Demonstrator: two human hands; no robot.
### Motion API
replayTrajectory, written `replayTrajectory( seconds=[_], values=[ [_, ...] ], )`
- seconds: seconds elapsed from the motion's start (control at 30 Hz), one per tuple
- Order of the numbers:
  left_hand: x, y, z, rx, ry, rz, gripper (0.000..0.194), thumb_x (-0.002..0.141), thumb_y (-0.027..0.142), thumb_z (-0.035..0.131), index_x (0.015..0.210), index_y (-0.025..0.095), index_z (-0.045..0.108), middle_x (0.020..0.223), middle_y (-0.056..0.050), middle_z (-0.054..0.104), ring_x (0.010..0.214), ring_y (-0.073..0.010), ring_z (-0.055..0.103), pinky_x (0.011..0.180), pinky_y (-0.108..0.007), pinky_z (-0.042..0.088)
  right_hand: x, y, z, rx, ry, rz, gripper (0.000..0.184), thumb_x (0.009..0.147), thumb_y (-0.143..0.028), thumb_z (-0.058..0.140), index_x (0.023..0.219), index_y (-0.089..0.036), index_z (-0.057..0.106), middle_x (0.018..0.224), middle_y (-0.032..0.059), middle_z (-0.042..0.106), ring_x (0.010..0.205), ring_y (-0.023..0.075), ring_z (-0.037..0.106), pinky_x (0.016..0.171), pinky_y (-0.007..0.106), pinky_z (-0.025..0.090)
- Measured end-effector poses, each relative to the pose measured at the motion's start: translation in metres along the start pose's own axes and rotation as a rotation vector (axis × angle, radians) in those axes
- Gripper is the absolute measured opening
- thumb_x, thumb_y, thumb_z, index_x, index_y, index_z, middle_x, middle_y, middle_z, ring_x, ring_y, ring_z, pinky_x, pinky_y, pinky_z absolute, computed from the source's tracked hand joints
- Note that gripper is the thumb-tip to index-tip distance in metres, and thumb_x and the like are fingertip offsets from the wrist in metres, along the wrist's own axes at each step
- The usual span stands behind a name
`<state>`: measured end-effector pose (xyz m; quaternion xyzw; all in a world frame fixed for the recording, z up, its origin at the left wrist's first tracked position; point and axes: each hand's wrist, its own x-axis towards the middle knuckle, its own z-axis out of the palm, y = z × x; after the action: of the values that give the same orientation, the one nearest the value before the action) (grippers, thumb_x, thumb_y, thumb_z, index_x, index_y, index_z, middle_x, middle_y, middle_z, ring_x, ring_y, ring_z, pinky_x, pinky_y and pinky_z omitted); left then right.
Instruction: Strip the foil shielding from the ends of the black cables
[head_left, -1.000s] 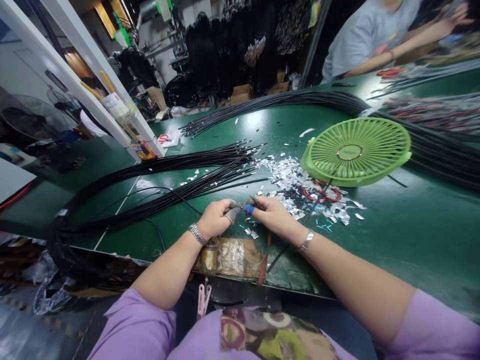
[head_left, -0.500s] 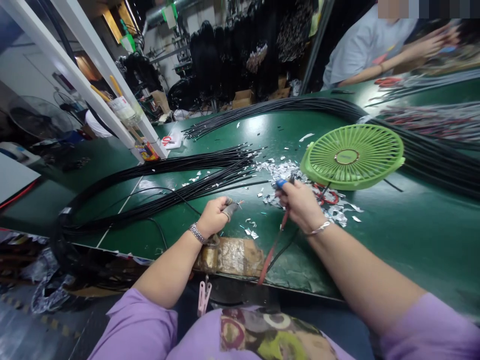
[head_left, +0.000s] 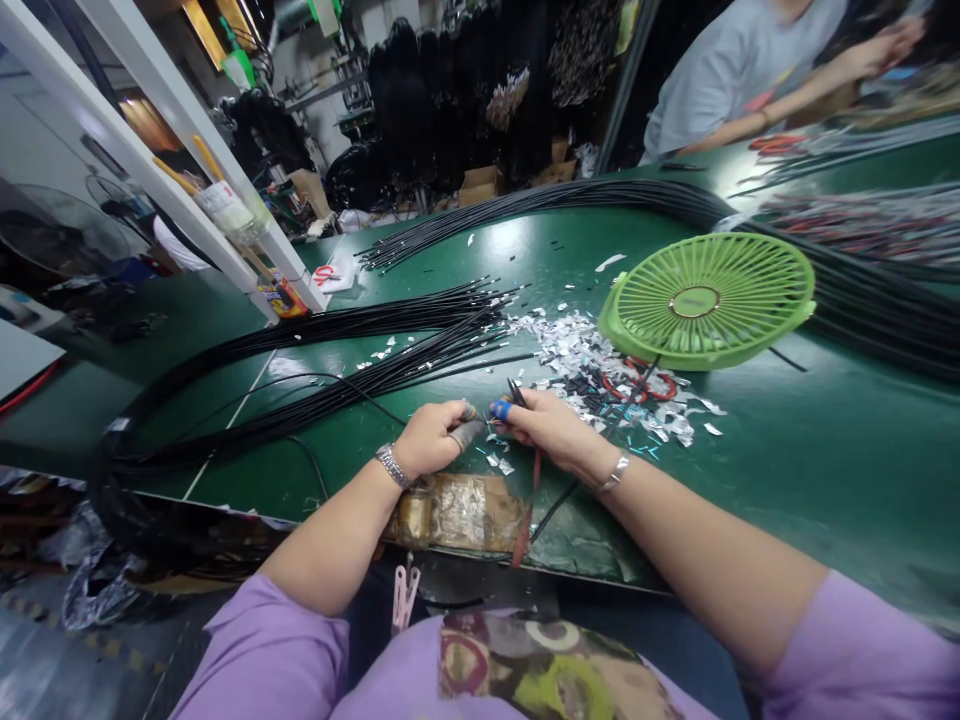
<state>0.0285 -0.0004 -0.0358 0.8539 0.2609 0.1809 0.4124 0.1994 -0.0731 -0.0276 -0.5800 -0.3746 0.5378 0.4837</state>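
Note:
My left hand [head_left: 431, 437] is closed near the front edge of the green table [head_left: 825, 450], pinching the end of a thin black cable between taped fingertips. My right hand [head_left: 546, 427] is closed on a small dark cutting tool [head_left: 516, 393], with blue tape on a fingertip, and meets the left hand tip to tip. A red strap [head_left: 525, 510] hangs from the right hand over the table edge. Bundles of black cables [head_left: 360, 345] lie just beyond both hands.
A pile of silvery foil scraps [head_left: 592, 365] lies right of the cable ends. A green fan [head_left: 705, 300] lies flat beyond it, with red scissors [head_left: 652, 385] beside. Another person in a grey shirt [head_left: 735, 70] works at the far right. A white post [head_left: 187, 150] stands left.
My right hand, which had reached out to the scrap pile half a second ago, has come back to meet my left hand. The left hand has stayed in place.

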Motion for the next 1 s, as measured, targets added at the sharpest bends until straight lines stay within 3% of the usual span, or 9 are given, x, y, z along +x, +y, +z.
replayTrajectory(
  seconds=[0.17,0.37,0.5,1.0],
  values=[
    [0.0006,0.0014,-0.0021,-0.135,-0.020,0.014,0.032,0.082,0.046,0.058,0.072,0.015,0.058,0.055,0.002,0.055,0.052,-0.0090,0.048,0.054,-0.021,0.037,0.0002,0.0031,0.0039,0.085,-0.122,0.053,0.045,0.050,-0.050,0.081,0.060,-0.019,0.050,0.046,-0.0071,0.050,0.038,0.0027,0.032,0.038,0.020,0.019],
    [0.0028,0.0038,-0.0015,-0.309,0.026,-0.147,0.044,0.076,0.059,0.061,0.073,0.015,0.055,0.050,0.004,0.052,0.042,-0.0060,0.041,0.046,-0.020,0.033,0.0015,0.0049,0.0038,0.150,0.006,0.003,0.046,0.055,-0.056,0.077,0.065,-0.018,0.053,0.052,-0.0058,0.052,0.039,0.0031,0.033,0.037,0.020,0.020],
    [0.0031,0.0045,-0.0014,-0.345,0.035,-0.225,0.045,0.074,0.060,0.062,0.075,0.016,0.054,0.050,0.005,0.052,0.037,-0.0047,0.037,0.040,-0.019,0.028,0.0025,0.0057,0.0029,0.157,-0.001,0.033,0.046,0.054,-0.056,0.077,0.066,-0.018,0.054,0.054,-0.0050,0.053,0.040,0.0029,0.034,0.036,0.020,0.021],
    [0.0036,0.0003,-0.0007,-0.362,0.060,-0.144,0.035,0.075,0.049,0.064,0.071,0.016,0.054,0.048,0.005,0.051,0.042,-0.0056,0.043,0.046,-0.019,0.034,0.0018,0.0092,0.0051,0.159,-0.096,0.059,0.046,0.054,-0.050,0.080,0.070,-0.017,0.054,0.058,-0.0051,0.056,0.040,0.0019,0.033,0.036,0.018,0.021]
  ],
)
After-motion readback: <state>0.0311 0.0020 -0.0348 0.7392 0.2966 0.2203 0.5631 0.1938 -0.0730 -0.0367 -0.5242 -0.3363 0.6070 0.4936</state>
